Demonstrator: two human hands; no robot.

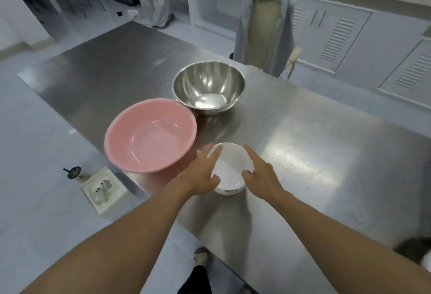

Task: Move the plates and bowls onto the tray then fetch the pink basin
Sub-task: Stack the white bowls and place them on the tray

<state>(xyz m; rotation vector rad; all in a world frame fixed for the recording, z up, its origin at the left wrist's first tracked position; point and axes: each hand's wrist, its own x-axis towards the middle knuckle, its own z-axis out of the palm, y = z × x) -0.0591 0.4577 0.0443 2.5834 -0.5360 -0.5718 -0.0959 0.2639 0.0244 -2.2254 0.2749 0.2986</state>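
Note:
A small stack of white bowls (229, 165) stands on the steel table (314, 153) near its front edge. My left hand (201, 172) grips the stack's left rim, thumb over the edge and fingers spread along the side. My right hand (261, 174) holds the right rim the same way. The pink basin (149, 135) sits empty just left of the bowls, partly over the table's left edge. Behind it stands a large empty steel mixing bowl (208, 88). No tray is in view.
A chair draped with a grey cloth (265, 30) stands at the table's far side. On the floor to the left are a white box (105, 188) and a cup with a straw (74, 172). White cabinets (349, 37) line the right wall.

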